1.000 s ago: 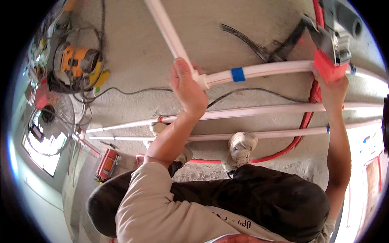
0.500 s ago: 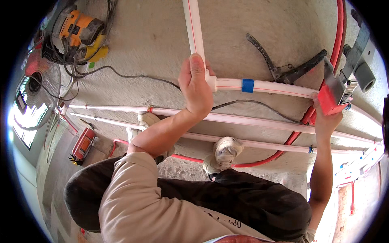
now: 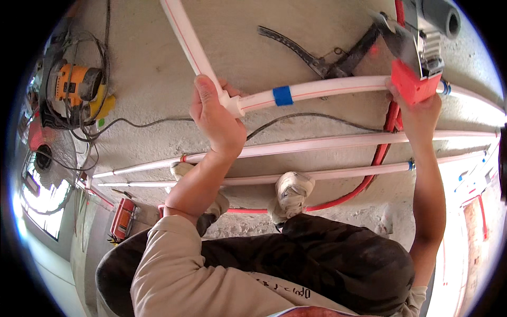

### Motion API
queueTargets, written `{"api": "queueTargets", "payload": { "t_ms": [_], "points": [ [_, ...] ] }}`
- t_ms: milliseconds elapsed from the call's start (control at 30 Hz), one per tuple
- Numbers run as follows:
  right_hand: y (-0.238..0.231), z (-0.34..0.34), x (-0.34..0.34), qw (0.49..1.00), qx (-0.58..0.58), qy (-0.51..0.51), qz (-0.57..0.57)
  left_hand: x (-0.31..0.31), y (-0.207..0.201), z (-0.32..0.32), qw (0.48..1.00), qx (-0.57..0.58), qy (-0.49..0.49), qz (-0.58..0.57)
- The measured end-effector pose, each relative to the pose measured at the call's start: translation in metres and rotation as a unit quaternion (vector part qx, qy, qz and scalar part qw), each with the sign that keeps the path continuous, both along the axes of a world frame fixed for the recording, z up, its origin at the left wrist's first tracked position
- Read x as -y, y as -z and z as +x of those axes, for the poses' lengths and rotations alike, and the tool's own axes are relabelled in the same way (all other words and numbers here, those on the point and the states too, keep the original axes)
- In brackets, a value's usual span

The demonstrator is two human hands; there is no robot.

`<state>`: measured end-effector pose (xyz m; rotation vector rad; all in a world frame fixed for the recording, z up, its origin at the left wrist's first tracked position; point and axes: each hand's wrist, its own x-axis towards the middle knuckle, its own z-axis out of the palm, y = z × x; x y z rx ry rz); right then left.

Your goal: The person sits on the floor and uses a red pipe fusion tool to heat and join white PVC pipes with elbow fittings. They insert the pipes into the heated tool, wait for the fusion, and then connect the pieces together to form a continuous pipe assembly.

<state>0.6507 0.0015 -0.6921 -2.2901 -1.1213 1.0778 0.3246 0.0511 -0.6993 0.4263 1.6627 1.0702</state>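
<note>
My left hand [image 3: 219, 119] is closed round a white pipe [image 3: 187, 39] with a red stripe, its thumb lying along the pipe just above a white fitting [image 3: 234, 104]. From that fitting a second white pipe [image 3: 338, 87] with a blue band [image 3: 282, 95] runs right, behind the tool in my right hand. My right hand [image 3: 422, 119] is wrapped round the red block-shaped grip of what looks like a pipe welding iron [image 3: 416, 84]. Metal plates, partly blurred, rise from the grip. A grey cylindrical die [image 3: 442, 18] shows beyond it.
A tool with black curved handles [image 3: 296, 47] lies beyond the pipe. Two white pipes [image 3: 338, 141] and red conduit [image 3: 364, 185] cross near my shoes [image 3: 293, 190]. At left are a yellow power tool [image 3: 76, 84], a black cord [image 3: 142, 121], a fan [image 3: 50, 153] and a red case [image 3: 122, 219].
The view has shifted. The pipe in my left hand leans further left, and the hand sits further left in view. My right hand and the red grip are higher in the picture.
</note>
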Motion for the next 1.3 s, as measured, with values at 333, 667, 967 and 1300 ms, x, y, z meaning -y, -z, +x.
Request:
{"api": "queueTargets", "payload": {
  "t_ms": [333, 667, 967, 1300],
  "points": [
    [-0.004, -0.007, 0.004, 0.998, 0.035, 0.01, 0.061, 0.006, 0.015, -0.011, 0.998, -0.051, 0.02, 0.017],
    [-0.033, -0.02, 0.026, 0.944, -0.097, 0.255, 0.184, 0.003, 0.014, -0.006, 0.996, -0.038, 0.071, 0.037],
    [-0.03, 0.094, -0.042, 0.967, 0.206, 0.136, 0.062, 0.002, 0.011, -0.002, 0.997, -0.049, 0.054, 0.025],
    [-0.007, 0.114, -0.042, 0.979, 0.186, 0.08, 0.033, 0.005, 0.007, -0.008, 0.996, 0.001, 0.081, 0.021]
  ]
}}
